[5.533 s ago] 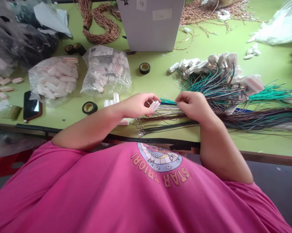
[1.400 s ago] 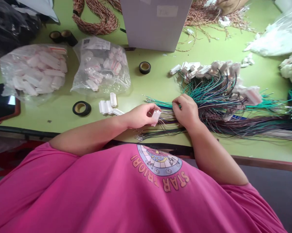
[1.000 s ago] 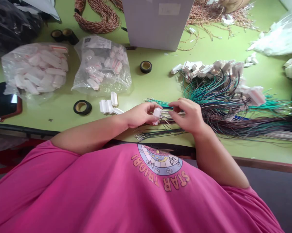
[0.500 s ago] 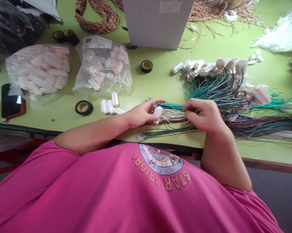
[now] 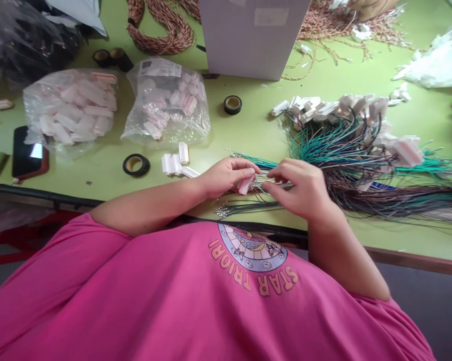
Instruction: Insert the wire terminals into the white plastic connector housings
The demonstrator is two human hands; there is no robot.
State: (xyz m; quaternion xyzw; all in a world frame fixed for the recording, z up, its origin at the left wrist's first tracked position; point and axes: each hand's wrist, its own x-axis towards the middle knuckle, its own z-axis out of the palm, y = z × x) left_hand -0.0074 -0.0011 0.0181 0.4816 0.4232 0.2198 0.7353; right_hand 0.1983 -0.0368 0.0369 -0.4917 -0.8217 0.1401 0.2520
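Near the table's front edge, my left hand (image 5: 229, 176) is closed on a white connector housing (image 5: 245, 185). Just to its right is my right hand (image 5: 299, 186), its thumb and fingertips close to the housing over thin wires; whether it pinches a wire is too small to tell. Loose wire ends with metal tips (image 5: 222, 210) lie below the hands. To the right spreads a bundle of green and dark wires (image 5: 316, 140) with white connectors (image 5: 308, 108) at its upper ends. Several spare white housings (image 5: 172, 164) lie left of my left hand.
Two clear bags of housings (image 5: 75, 108) (image 5: 169, 103) lie at the left, by a phone (image 5: 28, 153). Black tape rolls (image 5: 136, 165) (image 5: 232, 105) rest on the green table (image 5: 244, 133). A grey box (image 5: 252, 45) stands at the back, between twisted wire coils (image 5: 165, 35).
My right hand has moved left, close to the housing in my left hand. My left thumb and index finger have come together, and the housing is tilted differently. The view has shifted slightly.
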